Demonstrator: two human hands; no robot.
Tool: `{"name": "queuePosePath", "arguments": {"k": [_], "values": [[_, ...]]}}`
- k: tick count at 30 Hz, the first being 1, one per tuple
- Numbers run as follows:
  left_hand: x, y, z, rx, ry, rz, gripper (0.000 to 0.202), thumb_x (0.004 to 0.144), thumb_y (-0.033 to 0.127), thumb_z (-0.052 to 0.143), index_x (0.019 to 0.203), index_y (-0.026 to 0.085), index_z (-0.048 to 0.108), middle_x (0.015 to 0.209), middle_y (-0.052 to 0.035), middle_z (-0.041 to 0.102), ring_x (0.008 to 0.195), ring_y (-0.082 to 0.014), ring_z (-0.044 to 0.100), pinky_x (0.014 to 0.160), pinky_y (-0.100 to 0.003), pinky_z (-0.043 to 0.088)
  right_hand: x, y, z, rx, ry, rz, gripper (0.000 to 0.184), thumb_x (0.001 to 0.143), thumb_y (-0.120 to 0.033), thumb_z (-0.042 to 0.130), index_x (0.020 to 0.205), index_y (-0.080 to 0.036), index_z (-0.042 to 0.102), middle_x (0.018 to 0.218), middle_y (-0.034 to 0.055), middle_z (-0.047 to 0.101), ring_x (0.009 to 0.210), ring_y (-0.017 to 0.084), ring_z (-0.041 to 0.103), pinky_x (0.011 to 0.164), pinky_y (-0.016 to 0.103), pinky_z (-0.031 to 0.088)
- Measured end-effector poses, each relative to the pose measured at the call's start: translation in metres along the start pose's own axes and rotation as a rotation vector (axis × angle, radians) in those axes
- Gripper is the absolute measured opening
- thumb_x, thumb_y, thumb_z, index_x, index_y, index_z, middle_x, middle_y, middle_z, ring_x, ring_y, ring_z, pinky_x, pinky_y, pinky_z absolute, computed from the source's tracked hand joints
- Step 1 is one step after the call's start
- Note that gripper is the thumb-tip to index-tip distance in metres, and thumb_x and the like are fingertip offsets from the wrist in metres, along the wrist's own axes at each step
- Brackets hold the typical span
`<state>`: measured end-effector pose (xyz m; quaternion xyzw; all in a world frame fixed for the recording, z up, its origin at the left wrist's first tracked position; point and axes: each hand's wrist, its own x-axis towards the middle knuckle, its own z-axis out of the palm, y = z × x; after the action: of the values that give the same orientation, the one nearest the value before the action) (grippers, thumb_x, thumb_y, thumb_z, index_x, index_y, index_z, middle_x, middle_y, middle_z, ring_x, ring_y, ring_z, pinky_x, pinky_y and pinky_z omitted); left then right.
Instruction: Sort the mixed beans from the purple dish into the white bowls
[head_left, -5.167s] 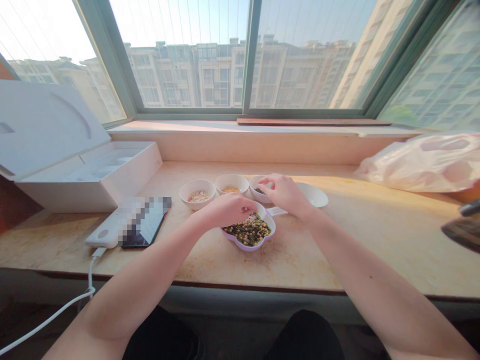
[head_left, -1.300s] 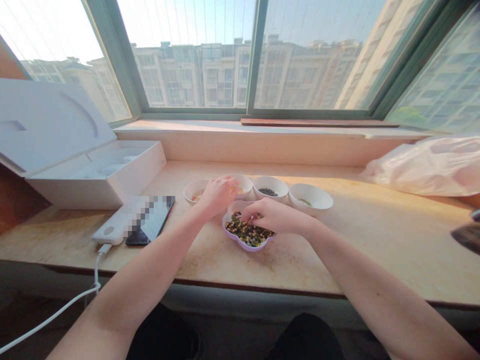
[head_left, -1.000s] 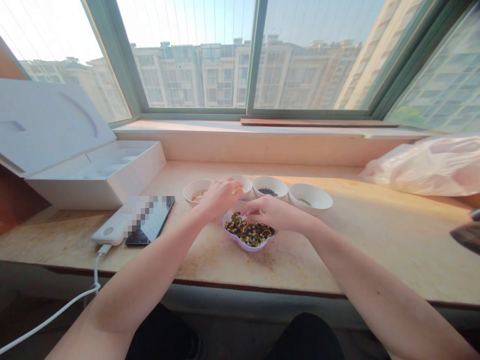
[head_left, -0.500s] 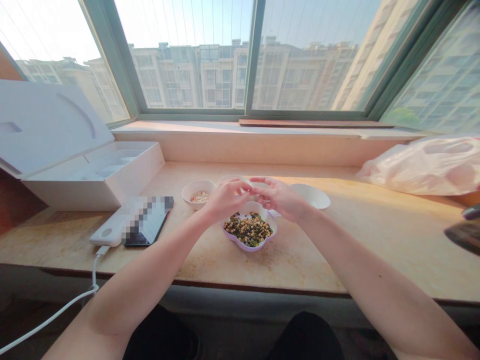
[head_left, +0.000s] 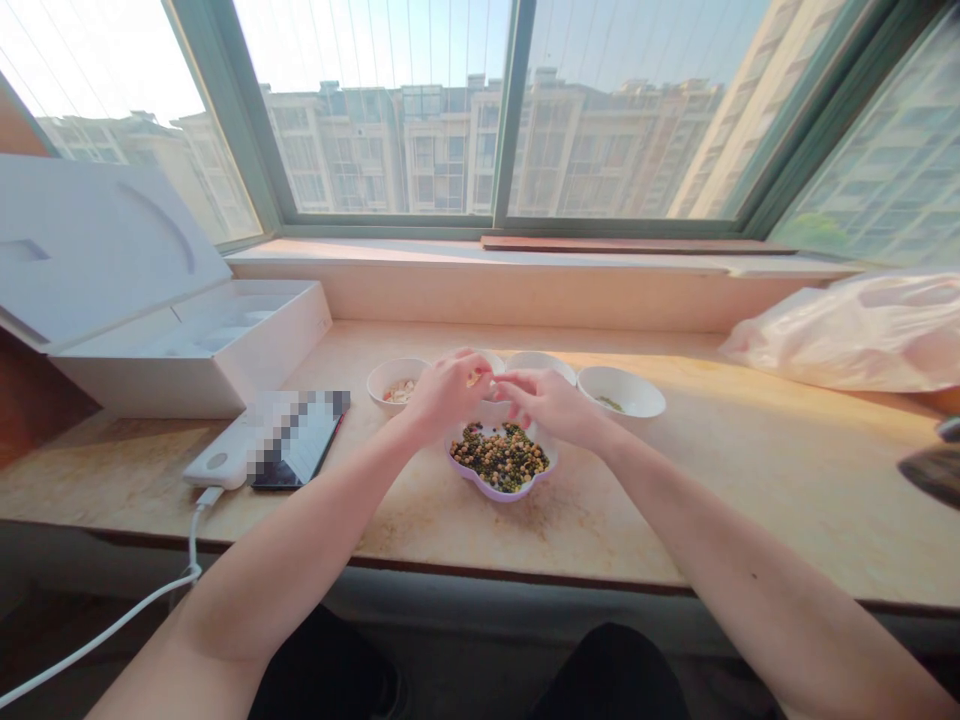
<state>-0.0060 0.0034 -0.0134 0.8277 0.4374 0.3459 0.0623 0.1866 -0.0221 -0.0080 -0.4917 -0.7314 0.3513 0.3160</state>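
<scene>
A lilac flower-shaped bowl [head_left: 480,488] of mixed dark, green and yellow beans sits on the stone sill in front of me. Behind it stands a row of small white bowls: the leftmost bowl [head_left: 384,376] with pale pieces, two partly hidden by my hands, and the rightmost bowl [head_left: 637,395] with a few green bits. My left hand [head_left: 444,394] hovers above the second bowl, fingers curled in a pinch. My right hand [head_left: 551,407] is just beside it over the lilac bowl's far rim, fingertips pinched toward the left hand. What either pinch holds is too small to see.
An open white box [head_left: 187,345] stands at the left. A white power bank [head_left: 225,455] with a cable and a phone [head_left: 300,455] lie near the front left. A plastic bag [head_left: 847,335] rests at the right. A dark object [head_left: 934,470] shows at the right edge.
Over the last second my right hand rose out of the bean bowl and met the left hand above the white bowls. The left hand stayed near the second bowl.
</scene>
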Motion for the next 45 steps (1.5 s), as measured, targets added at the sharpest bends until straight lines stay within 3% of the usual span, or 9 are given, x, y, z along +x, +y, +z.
{"name": "queuePosePath", "arguments": {"k": [2,4,7,11,16,20,23,34,45], "values": [[0.003,-0.005,-0.004,0.121,-0.010,-0.034,0.022,0.099,0.023,0.056,0.091,0.019,0.077,0.102,-0.0061,0.076,0.090,-0.0213,0.068,0.087,-0.036,0.048,-0.004,-0.001,0.002,-0.228,-0.101,-0.145,0.025,0.097,-0.034,0.063,0.105,-0.020,0.081,0.093,0.0067,0.080,0.079,0.021,0.071,0.072,0.032,0.055],[0.006,-0.009,-0.006,0.211,-0.019,-0.064,0.026,0.100,0.023,0.053,0.092,0.019,0.077,0.102,-0.0074,0.075,0.095,-0.0233,0.068,0.091,-0.039,0.046,-0.008,-0.004,0.006,-0.353,-0.241,-0.258,0.023,0.094,-0.036,0.067,0.104,-0.020,0.081,0.096,0.0055,0.080,0.085,0.022,0.071,0.079,0.033,0.054],[0.009,-0.014,-0.007,0.293,-0.060,-0.094,0.032,0.102,0.024,0.047,0.093,0.019,0.078,0.103,-0.0091,0.075,0.100,-0.0256,0.067,0.093,-0.042,0.043,-0.012,-0.009,0.013,-0.391,-0.387,-0.408,0.030,0.087,-0.036,0.075,0.112,-0.020,0.078,0.113,0.0062,0.077,0.104,0.025,0.069,0.094,0.036,0.052],[0.010,-0.018,-0.003,0.355,-0.137,-0.111,0.038,0.104,0.024,0.041,0.098,0.019,0.078,0.108,-0.0115,0.074,0.106,-0.0280,0.066,0.094,-0.044,0.042,-0.012,-0.011,0.019,-0.431,-0.436,-0.516,0.035,0.084,-0.032,0.078,0.118,-0.024,0.076,0.133,0.0060,0.068,0.129,0.028,0.058,0.116,0.041,0.039],[0.010,-0.020,0.002,0.340,-0.128,-0.116,0.035,0.105,0.032,0.043,0.112,0.018,0.075,0.117,-0.0122,0.073,0.112,-0.0289,0.065,0.098,-0.045,0.041,-0.011,-0.011,0.020,-0.511,-0.453,-0.467,0.036,0.087,-0.031,0.075,0.123,-0.028,0.075,0.124,0.0057,0.067,0.113,0.026,0.062,0.105,0.040,0.045],[0.010,-0.019,0.000,0.322,-0.123,-0.116,0.034,0.104,0.033,0.045,0.112,0.018,0.075,0.116,-0.0123,0.073,0.112,-0.0277,0.065,0.099,-0.043,0.042,-0.011,-0.011,0.023,-0.522,-0.453,-0.406,0.013,0.088,-0.029,0.073,0.098,-0.022,0.078,0.097,0.0042,0.070,0.089,0.022,0.062,0.078,0.033,0.047],[0.009,-0.019,0.000,0.305,-0.115,-0.102,0.034,0.104,0.032,0.046,0.111,0.017,0.075,0.115,-0.0127,0.073,0.110,-0.0280,0.066,0.099,-0.044,0.042,-0.009,-0.009,0.025,-0.476,-0.456,-0.353,0.009,0.089,-0.025,0.071,0.087,-0.020,0.078,0.083,0.0017,0.070,0.076,0.018,0.061,0.067,0.031,0.042],[0.009,-0.019,-0.001,0.267,-0.100,-0.087,0.033,0.103,0.031,0.047,0.109,0.018,0.077,0.113,-0.0124,0.073,0.109,-0.0283,0.065,0.100,-0.045,0.042,-0.010,-0.006,0.021,-0.394,-0.427,-0.341,0.009,0.087,-0.019,0.071,0.085,-0.020,0.079,0.086,0.0032,0.074,0.081,0.019,0.065,0.073,0.031,0.047],[0.007,-0.021,0.000,0.272,-0.099,-0.068,0.035,0.104,0.034,0.046,0.111,0.018,0.076,0.113,-0.0120,0.073,0.108,-0.0283,0.066,0.100,-0.046,0.042,-0.008,-0.005,0.019,-0.372,-0.398,-0.414,0.018,0.095,-0.021,0.064,0.092,-0.023,0.083,0.106,0.0057,0.077,0.103,0.024,0.068,0.097,0.037,0.051]]}}
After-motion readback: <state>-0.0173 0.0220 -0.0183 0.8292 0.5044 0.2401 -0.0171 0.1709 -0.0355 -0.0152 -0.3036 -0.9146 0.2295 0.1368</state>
